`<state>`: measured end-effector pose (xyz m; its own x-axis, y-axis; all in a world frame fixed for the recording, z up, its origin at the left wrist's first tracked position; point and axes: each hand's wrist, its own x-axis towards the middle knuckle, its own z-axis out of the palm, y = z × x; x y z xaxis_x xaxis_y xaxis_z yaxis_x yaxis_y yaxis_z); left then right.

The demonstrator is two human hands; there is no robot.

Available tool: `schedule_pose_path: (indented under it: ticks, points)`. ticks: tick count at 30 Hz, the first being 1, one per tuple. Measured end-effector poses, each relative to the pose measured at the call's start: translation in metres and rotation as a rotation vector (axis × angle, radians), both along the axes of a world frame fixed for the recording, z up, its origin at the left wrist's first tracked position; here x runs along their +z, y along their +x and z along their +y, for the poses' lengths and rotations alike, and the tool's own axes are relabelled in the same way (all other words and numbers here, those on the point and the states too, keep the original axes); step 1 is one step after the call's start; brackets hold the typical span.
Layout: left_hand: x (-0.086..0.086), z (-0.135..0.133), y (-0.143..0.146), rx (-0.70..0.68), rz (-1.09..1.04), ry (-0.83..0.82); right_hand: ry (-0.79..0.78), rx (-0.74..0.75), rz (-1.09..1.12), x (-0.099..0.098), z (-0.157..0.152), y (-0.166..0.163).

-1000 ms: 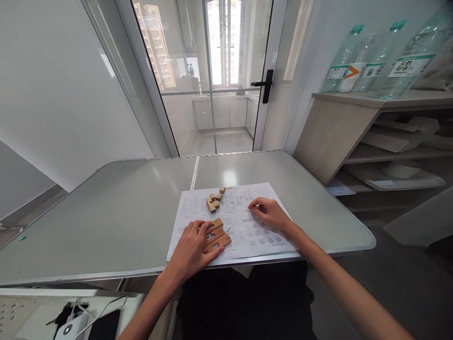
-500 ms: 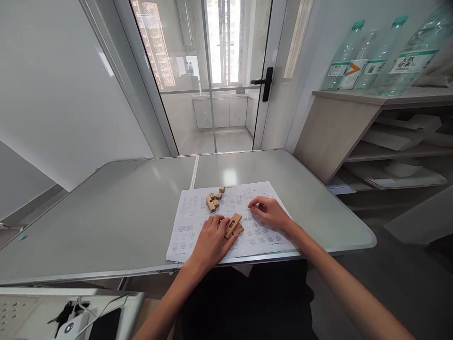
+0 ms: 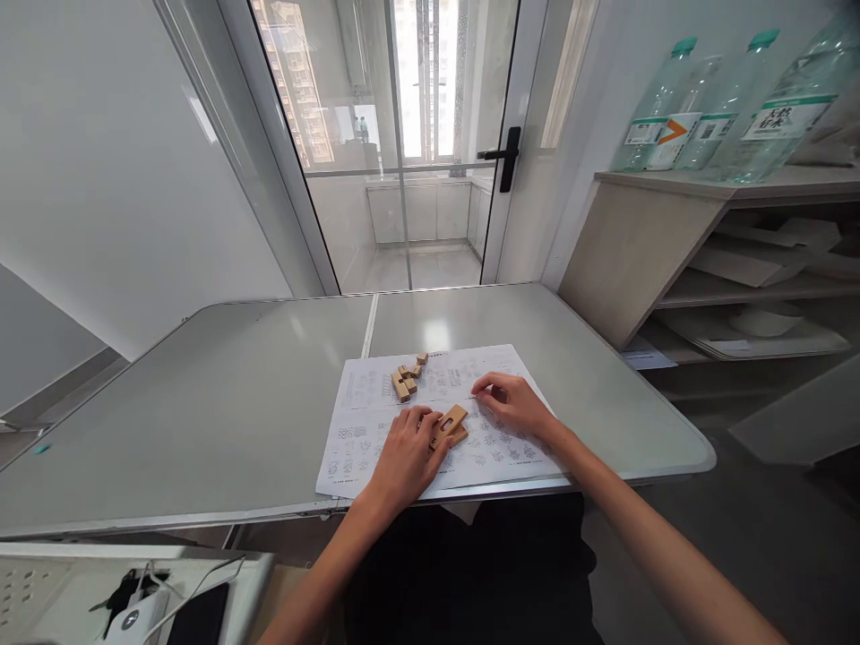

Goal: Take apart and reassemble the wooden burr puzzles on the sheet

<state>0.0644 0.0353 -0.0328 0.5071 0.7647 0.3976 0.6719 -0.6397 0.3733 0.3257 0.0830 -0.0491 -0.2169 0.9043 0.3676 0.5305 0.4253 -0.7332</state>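
A printed sheet of diagrams [image 3: 497,452] lies on the grey table [image 3: 221,403] in front of me. My left hand [image 3: 407,452] rests on the sheet with its fingers curled round a stack of flat notched wooden pieces [image 3: 451,425]. My right hand [image 3: 514,403] lies on the sheet just right of them, fingers bent and fingertips pressed together near the paper; nothing shows in them. A small cluster of wooden puzzle blocks [image 3: 407,376] sits at the sheet's far edge, beyond both hands.
A wooden shelf unit [image 3: 645,242] with several water bottles [image 3: 678,112] on top stands at the right. A glass door [image 3: 403,143] is beyond the table. A low white surface with cables and a phone [image 3: 194,618] sits at the lower left.
My left hand has slid the wooden pieces rightward along the sheet, from its near-left part toward my right hand, gathering them into a tighter stack. My right hand has stayed put.
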Motion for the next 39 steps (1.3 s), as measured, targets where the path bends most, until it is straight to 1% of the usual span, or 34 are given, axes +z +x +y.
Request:
schedule_pose_path:
  ticks: [5,11,22,26,29,34,36,39]
  points:
    - [0.001,0.001,-0.002,0.045,-0.045,-0.036,-0.002,0.0,-0.001,0.003,-0.002,0.0]
    - [0.003,0.005,-0.007,0.113,-0.14,-0.151,-0.007,-0.007,-0.003,0.003,-0.002,0.0]
    - [0.011,0.002,-0.01,0.127,-0.324,-0.237,-0.02,0.0,-0.003,0.004,-0.002,0.0]
    - [0.015,0.0,-0.014,0.201,-0.429,-0.313,-0.029,0.002,-0.003,0.004,-0.002,0.001]
    - [0.016,-0.001,-0.019,0.244,-0.548,-0.425,-0.03,-0.001,-0.001,0.005,-0.002,0.001]
    - [0.021,-0.003,-0.025,0.18,-0.748,-0.649,-0.037,0.011,-0.002,0.003,-0.001,0.002]
    - [0.022,-0.004,-0.028,0.173,-0.814,-0.684,-0.04,0.01,-0.004,0.002,-0.001,0.002]
    - [0.019,-0.004,-0.035,0.211,-0.895,-0.66,-0.047,0.005,-0.007,0.002,-0.001,0.004]
